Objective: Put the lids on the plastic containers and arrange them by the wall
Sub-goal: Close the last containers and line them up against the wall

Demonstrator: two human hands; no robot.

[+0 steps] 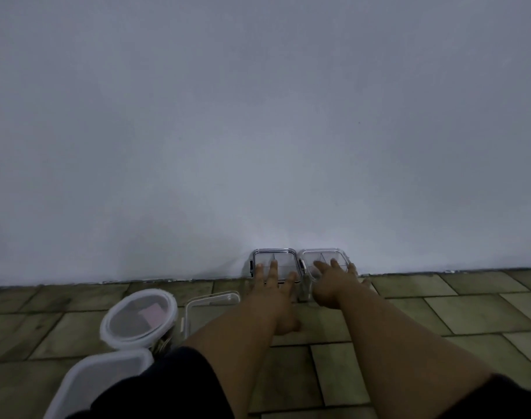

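By the wall: left box and right box, lids on, side by side | left hand, right hand: flat on one lid each; fingers straight, holding nothing | step, I think: lining up; next: bring round tub, away from wall

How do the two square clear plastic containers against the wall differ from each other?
The dark-rimmed square clear container has a grey-black lid edge; the pale-rimmed square clear container has a whitish one. The left hand lies on the dark-rimmed one, the right hand on the pale-rimmed one. Both are lidded and stand side by side at the wall.
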